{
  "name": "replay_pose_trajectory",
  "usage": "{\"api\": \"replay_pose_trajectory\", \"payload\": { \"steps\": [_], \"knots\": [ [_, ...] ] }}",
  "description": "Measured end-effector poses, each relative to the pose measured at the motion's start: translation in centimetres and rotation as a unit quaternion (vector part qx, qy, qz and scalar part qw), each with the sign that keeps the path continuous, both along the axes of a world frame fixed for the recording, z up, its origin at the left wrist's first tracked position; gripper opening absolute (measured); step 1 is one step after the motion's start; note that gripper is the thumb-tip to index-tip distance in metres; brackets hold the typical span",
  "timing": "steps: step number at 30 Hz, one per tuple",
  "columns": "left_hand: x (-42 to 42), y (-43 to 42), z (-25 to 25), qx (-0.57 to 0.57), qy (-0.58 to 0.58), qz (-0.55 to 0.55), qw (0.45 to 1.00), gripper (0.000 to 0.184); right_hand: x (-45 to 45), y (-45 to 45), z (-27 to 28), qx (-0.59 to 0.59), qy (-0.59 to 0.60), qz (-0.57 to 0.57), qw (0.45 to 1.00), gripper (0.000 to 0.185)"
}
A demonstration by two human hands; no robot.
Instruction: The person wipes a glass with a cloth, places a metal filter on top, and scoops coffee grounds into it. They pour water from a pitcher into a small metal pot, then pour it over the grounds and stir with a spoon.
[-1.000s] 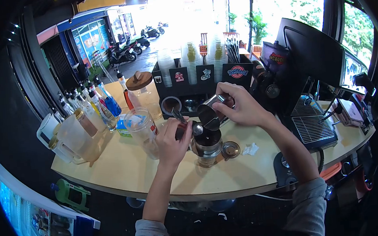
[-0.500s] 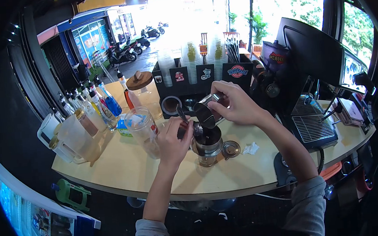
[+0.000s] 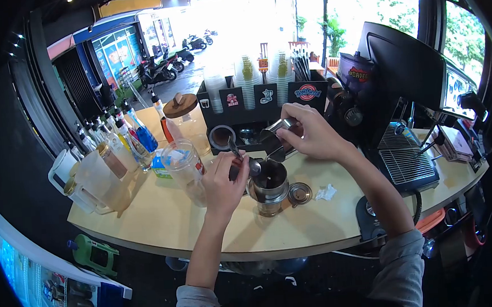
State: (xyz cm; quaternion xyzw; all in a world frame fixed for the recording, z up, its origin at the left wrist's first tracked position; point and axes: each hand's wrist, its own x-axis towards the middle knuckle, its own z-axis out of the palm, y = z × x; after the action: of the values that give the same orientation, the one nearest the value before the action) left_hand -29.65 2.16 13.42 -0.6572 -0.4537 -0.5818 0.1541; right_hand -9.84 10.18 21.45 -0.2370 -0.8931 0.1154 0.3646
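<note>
My left hand [image 3: 223, 181] is closed around a metal spoon [image 3: 254, 167], its bowl just over the rim of a metal drip filter [image 3: 270, 194]. The filter stands upright on the counter, with dark contents inside. In my right hand [image 3: 313, 133] is a small metal cup [image 3: 272, 140], tilted with its mouth toward the filter; whether anything is left in it I cannot tell. A round metal lid [image 3: 300, 193] lies right of the filter. Close to my left hand stands a tall clear plastic jug [image 3: 184, 169].
Crumpled white tissue [image 3: 326, 192] lies on the counter [image 3: 314, 228]. A wooden-lidded jar [image 3: 186, 120], syrup bottles [image 3: 136, 135] and a plastic pitcher [image 3: 97, 181] stand left. Stacked cups [image 3: 248, 88] fill a black organizer [image 3: 231, 106] behind; an espresso machine [image 3: 409, 159] is right.
My right hand has shifted slightly right with the metal cup, away from the spoon. The spoon's bowl has come up out of the filter's mouth and now shows more clearly.
</note>
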Motion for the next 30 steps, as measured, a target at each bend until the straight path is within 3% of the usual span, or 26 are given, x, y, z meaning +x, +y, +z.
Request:
{"api": "replay_pose_trajectory", "payload": {
  "steps": [6, 19, 30],
  "knots": [
    [0.3, 0.1, -0.2, 0.005, 0.0, 0.001, 1.0, 0.011, 0.7, -0.4, 0.3, -0.083, 0.044, 0.021, 0.995, 0.02],
    [0.9, 0.3, -0.7, -0.033, -0.027, -0.038, 0.998, 0.01, 2.0, -1.0, 0.2, -0.08, 0.017, 0.009, 0.997, 0.018],
    [0.8, 0.6, -1.8, -0.018, 0.065, -0.028, 0.997, 0.011, 0.7, -1.6, 0.3, -0.043, 0.047, 0.038, 0.997, 0.019]
  ]
}}
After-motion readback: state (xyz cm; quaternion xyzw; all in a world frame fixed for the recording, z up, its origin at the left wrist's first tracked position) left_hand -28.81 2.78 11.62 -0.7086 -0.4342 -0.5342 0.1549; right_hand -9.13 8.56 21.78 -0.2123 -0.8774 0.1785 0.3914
